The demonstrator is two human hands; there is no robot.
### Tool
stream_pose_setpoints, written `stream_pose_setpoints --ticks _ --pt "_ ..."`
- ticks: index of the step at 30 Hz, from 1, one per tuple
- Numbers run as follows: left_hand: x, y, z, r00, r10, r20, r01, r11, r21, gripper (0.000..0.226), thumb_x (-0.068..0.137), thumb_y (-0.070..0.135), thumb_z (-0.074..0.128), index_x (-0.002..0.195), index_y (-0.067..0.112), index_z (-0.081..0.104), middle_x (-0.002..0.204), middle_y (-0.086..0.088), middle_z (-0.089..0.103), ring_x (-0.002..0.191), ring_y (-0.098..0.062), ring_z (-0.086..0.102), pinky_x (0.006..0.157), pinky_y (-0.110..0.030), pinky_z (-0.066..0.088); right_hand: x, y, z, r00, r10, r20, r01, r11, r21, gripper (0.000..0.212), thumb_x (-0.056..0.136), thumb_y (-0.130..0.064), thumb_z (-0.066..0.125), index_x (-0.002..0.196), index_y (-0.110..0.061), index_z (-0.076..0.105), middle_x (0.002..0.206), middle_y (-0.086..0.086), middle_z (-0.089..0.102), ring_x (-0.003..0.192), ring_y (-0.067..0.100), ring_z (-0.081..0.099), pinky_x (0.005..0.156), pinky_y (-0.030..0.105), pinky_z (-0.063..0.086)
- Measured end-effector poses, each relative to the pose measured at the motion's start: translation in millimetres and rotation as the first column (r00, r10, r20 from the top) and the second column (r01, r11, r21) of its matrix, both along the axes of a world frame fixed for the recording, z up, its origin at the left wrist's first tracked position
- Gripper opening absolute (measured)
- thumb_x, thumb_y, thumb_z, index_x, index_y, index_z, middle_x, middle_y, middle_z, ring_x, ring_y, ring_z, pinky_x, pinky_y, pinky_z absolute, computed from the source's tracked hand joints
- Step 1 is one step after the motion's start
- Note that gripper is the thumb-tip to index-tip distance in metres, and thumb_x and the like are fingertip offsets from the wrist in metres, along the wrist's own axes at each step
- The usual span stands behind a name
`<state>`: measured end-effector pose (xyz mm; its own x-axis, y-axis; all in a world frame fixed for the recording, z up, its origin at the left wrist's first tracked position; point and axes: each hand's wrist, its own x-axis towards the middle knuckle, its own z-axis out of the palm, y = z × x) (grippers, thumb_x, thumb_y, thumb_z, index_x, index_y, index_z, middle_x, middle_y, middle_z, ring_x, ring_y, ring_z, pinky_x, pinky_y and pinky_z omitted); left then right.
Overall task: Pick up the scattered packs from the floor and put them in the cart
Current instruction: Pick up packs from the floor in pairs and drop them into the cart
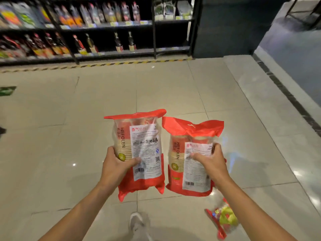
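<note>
- Grip status: left hand (116, 165) is clamped on the left pack (140, 153), thumb across the printed label, fingers behind the bag.
- Right hand (211, 161) is clamped on the right pack (190, 164) in the same manner. Both packs hang upright at frame centre, clear of the floor (60, 136), edges close together.
- One small pack (224, 218) lies on the tiles at lower right, beside the right forearm.
- Cart is not in view; locate it before walking.
- Recommended: hold grip mid-bag, keep packs vertical, release both inside the cart, then return for the remaining pack.
- Avoid stepping on that pack with the shoe (139, 225) at bottom centre.
</note>
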<state>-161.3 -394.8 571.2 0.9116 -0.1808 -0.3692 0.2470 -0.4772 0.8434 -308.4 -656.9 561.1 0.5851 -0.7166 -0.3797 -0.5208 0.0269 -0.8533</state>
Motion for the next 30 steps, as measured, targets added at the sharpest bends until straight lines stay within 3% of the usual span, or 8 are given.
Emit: stream_pose_setpoints --ticks 5,11,15,18,24,28,30 --pt "-83 89 138 0.984 0.156 0.085 -0.153 0.987 -0.043 0.062 0.067 0.012 0.093 0.112 0.015 0.050 0.103 -0.002 0.069 0.089 -0.018 0.071 0.066 -0.026 0.054 -31 74 117 0.980 0.152 0.128 -0.155 0.988 0.016 0.067 0.065 -0.024 0.094 0.115 -0.023 0.049 0.106 -0.007 0.069 0.097 0.015 0.069 0.087 0.046 0.058" --pt "-199 217 235 0.881 0.439 0.178 -0.429 0.898 -0.094 0.061 0.063 0.008 0.095 0.105 0.022 0.052 0.106 -0.005 0.072 0.093 -0.023 0.072 0.072 -0.034 0.057 -64 188 208 0.876 0.400 0.269 -0.416 0.909 0.002 0.067 0.068 -0.027 0.093 0.119 -0.027 0.049 0.107 -0.011 0.069 0.097 0.013 0.071 0.091 0.046 0.060" --pt "-271 304 287 0.768 0.592 0.245 -0.569 0.806 -0.164 0.062 0.066 0.003 0.092 0.113 0.016 0.054 0.104 0.000 0.072 0.087 -0.010 0.070 0.057 -0.014 0.053 -76 280 258 0.781 0.523 0.341 -0.555 0.832 -0.003 0.070 0.054 -0.042 0.091 0.110 -0.030 0.052 0.106 -0.005 0.073 0.095 0.018 0.074 0.090 0.050 0.060" --pt "-326 380 311 0.659 0.704 0.266 -0.660 0.710 -0.243 0.065 0.065 0.005 0.093 0.110 0.027 0.052 0.105 0.005 0.071 0.091 -0.011 0.071 0.062 -0.019 0.055 -85 369 289 0.663 0.643 0.383 -0.682 0.730 -0.045 0.073 0.047 -0.050 0.088 0.107 -0.029 0.053 0.105 -0.004 0.073 0.094 0.019 0.074 0.088 0.051 0.061" --pt "-436 543 323 0.422 0.862 0.281 -0.807 0.498 -0.318 0.077 0.060 0.017 0.097 0.123 0.021 0.053 0.109 0.003 0.074 0.095 -0.016 0.075 0.081 -0.041 0.062 -120 572 318 0.431 0.804 0.409 -0.846 0.518 -0.127 0.068 0.050 -0.050 0.090 0.103 -0.033 0.051 0.104 -0.005 0.072 0.094 0.019 0.074 0.085 0.053 0.061" --pt "-512 670 321 0.291 0.911 0.291 -0.866 0.380 -0.325 0.065 0.060 0.013 0.097 0.108 0.029 0.057 0.097 0.010 0.078 0.088 -0.011 0.076 0.078 -0.038 0.064 -162 724 315 0.315 0.855 0.412 -0.910 0.395 -0.123 0.066 0.053 -0.049 0.091 0.103 -0.037 0.050 0.104 -0.007 0.071 0.095 0.018 0.074 0.086 0.053 0.060" --pt "-552 729 320 0.224 0.928 0.298 -0.900 0.315 -0.302 0.066 0.060 0.015 0.098 0.108 0.030 0.055 0.100 0.007 0.076 0.091 -0.011 0.075 0.080 -0.038 0.062 -189 797 309 0.259 0.871 0.418 -0.941 0.325 -0.094 0.064 0.059 -0.043 0.093 0.105 -0.035 0.050 0.106 -0.006 0.071 0.095 0.019 0.073 0.086 0.053 0.061"
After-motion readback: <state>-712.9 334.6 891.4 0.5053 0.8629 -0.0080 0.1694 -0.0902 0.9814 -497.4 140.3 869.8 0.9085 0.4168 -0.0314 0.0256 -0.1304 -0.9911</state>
